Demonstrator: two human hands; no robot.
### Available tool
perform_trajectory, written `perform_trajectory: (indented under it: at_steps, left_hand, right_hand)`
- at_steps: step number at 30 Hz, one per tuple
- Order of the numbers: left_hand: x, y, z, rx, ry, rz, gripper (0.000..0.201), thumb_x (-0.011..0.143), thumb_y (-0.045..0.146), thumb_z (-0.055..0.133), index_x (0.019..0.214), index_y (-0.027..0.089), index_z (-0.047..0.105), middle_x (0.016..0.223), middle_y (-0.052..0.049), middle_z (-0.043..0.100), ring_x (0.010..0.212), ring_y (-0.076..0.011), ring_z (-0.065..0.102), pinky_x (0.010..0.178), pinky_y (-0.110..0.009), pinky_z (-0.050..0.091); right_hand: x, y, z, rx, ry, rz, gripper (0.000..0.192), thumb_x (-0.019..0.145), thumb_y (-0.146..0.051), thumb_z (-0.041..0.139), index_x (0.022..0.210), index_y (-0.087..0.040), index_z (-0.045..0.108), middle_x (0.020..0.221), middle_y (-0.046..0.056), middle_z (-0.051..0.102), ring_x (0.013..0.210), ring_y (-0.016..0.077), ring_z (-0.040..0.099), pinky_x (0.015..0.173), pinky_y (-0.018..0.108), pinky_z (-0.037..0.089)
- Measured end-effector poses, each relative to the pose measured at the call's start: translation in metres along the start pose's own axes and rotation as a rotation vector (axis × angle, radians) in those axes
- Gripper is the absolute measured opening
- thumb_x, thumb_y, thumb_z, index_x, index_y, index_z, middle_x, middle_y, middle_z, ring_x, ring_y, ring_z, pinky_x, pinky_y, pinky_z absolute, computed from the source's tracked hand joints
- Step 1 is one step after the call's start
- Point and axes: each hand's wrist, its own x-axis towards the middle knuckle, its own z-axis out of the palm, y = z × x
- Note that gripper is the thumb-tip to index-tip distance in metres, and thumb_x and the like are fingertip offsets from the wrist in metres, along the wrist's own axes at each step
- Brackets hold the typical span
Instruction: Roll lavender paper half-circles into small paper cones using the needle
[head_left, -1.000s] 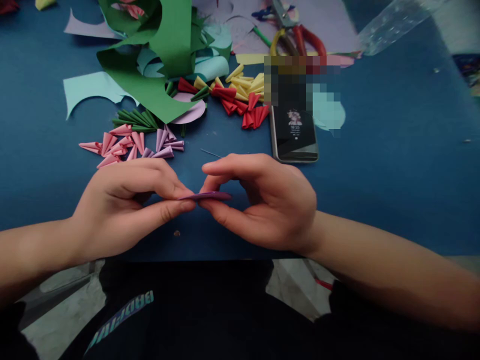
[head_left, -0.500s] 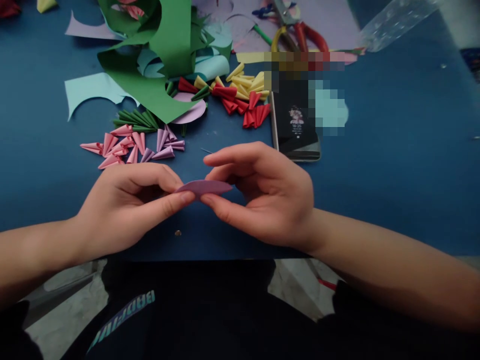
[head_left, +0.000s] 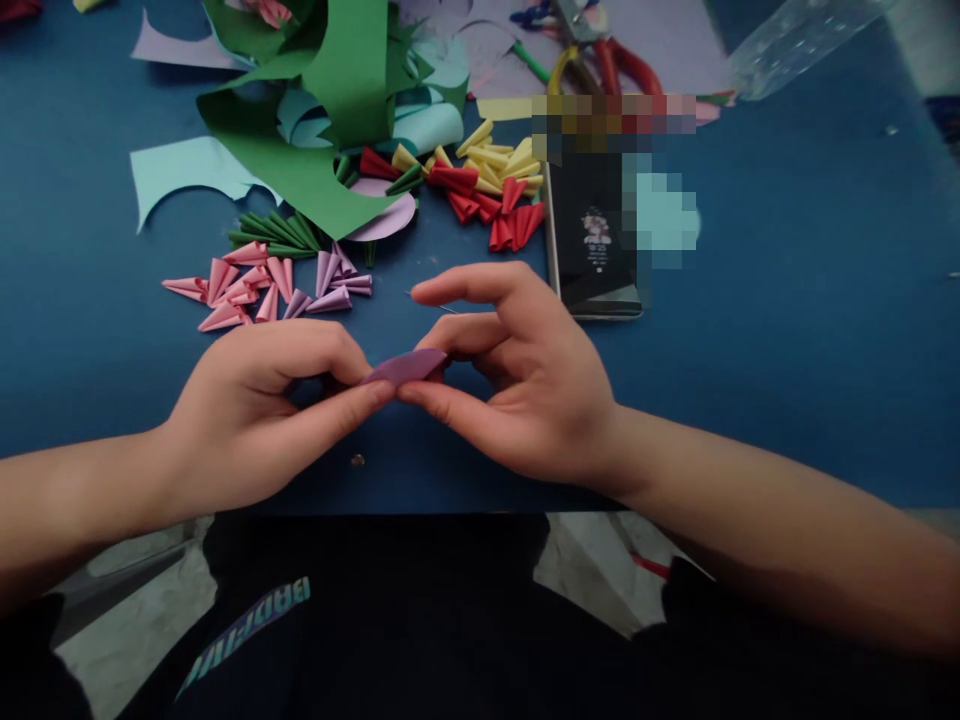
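Your left hand (head_left: 255,410) and right hand (head_left: 525,385) pinched one purple paper piece (head_left: 405,366) between fingertips. Pink folded cones (head_left: 232,285) lay nearby.

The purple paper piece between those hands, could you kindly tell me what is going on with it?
A person's left hand and right hand pinch a small purple paper piece between fingertips, above the blue table. Behind lie small folded paper cones: pink cones, lilac cones, red cones and yellow cones, beside green paper scraps and a black smartphone.
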Motion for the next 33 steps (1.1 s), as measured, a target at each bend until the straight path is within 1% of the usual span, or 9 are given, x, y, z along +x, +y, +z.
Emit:
perform_trajectory:
  at_steps: [4,7,11,16,19,22,25,30,33]
  left_hand:
    - [0.001,-0.001,0.000,-0.117,0.000,-0.108,0.024,0.103,0.034,0.079,0.083,0.021,0.079,0.077,0.000,0.075,0.066,-0.0139,0.065,0.059,-0.026,0.049]
    - [0.001,-0.002,0.004,-0.139,-0.041,-0.203,0.023,0.101,0.037,0.078,0.085,0.021,0.077,0.075,0.000,0.074,0.063,-0.0144,0.064,0.054,-0.025,0.047]
    - [0.002,0.000,0.006,-0.134,-0.055,-0.184,0.017,0.100,0.035,0.077,0.091,0.020,0.079,0.077,-0.001,0.074,0.065,-0.0147,0.065,0.055,-0.024,0.048]
    - [0.005,0.003,0.002,-0.217,0.002,-0.290,0.026,0.098,0.037,0.079,0.079,0.021,0.079,0.065,0.001,0.070,0.059,-0.0138,0.063,0.053,-0.022,0.047]
    - [0.006,0.001,0.001,-0.309,-0.019,-0.332,0.028,0.099,0.038,0.079,0.076,0.022,0.082,0.068,0.001,0.076,0.061,-0.0142,0.067,0.055,-0.021,0.050]
    - [0.005,0.000,0.002,-0.396,-0.052,-0.340,0.031,0.101,0.038,0.076,0.075,0.022,0.083,0.073,-0.001,0.080,0.072,-0.0168,0.075,0.064,-0.021,0.056]
    - [0.005,0.002,0.002,-0.450,-0.064,-0.339,0.040,0.102,0.033,0.075,0.064,0.021,0.075,0.071,-0.001,0.076,0.079,-0.0181,0.077,0.072,-0.022,0.060]
    - [0.003,0.001,0.000,-0.414,-0.104,-0.239,0.036,0.108,0.027,0.067,0.075,0.020,0.080,0.077,0.000,0.076,0.076,-0.0118,0.070,0.070,-0.018,0.055]
    - [0.003,-0.001,0.001,-0.407,-0.116,-0.275,0.037,0.107,0.027,0.069,0.073,0.021,0.081,0.076,0.000,0.076,0.076,-0.0120,0.070,0.071,-0.018,0.055]
  right_hand:
    - [0.003,0.001,-0.001,0.014,0.118,-0.070,0.039,0.102,-0.015,0.080,0.134,-0.027,0.064,0.102,-0.001,0.081,0.085,0.0155,0.080,0.084,0.032,0.070]
    - [0.005,-0.002,-0.003,-0.030,0.109,-0.125,0.039,0.101,-0.013,0.080,0.133,-0.031,0.066,0.116,0.000,0.081,0.081,0.0136,0.079,0.078,0.029,0.070]
    - [0.004,-0.003,-0.004,-0.171,0.128,-0.242,0.042,0.102,-0.011,0.076,0.137,-0.032,0.065,0.130,0.003,0.080,0.084,0.0144,0.080,0.077,0.030,0.070]
    - [0.004,-0.002,-0.007,-0.415,0.065,-0.425,0.028,0.105,-0.024,0.081,0.129,-0.025,0.067,0.102,0.002,0.083,0.085,0.0188,0.080,0.081,0.034,0.070]
    - [0.008,-0.001,-0.012,-0.541,0.051,-0.527,0.014,0.106,-0.030,0.083,0.115,-0.024,0.074,0.104,0.005,0.085,0.090,0.0218,0.079,0.084,0.040,0.069]
    - [0.012,0.001,-0.017,-0.525,0.047,-0.547,0.010,0.107,-0.026,0.082,0.114,-0.023,0.077,0.108,0.008,0.086,0.097,0.0232,0.079,0.090,0.043,0.067]
    - [0.014,0.002,-0.019,-0.454,-0.007,-0.515,0.011,0.107,-0.030,0.083,0.116,-0.024,0.080,0.111,0.008,0.085,0.100,0.0231,0.079,0.092,0.044,0.067]
    - [0.015,0.003,-0.019,-0.290,-0.060,-0.421,0.011,0.105,-0.028,0.086,0.112,-0.021,0.082,0.109,0.008,0.084,0.101,0.0216,0.078,0.092,0.040,0.067]
    - [0.015,0.004,-0.019,-0.267,-0.073,-0.417,0.013,0.103,-0.029,0.089,0.111,-0.021,0.082,0.109,0.007,0.084,0.100,0.0209,0.079,0.091,0.039,0.068]
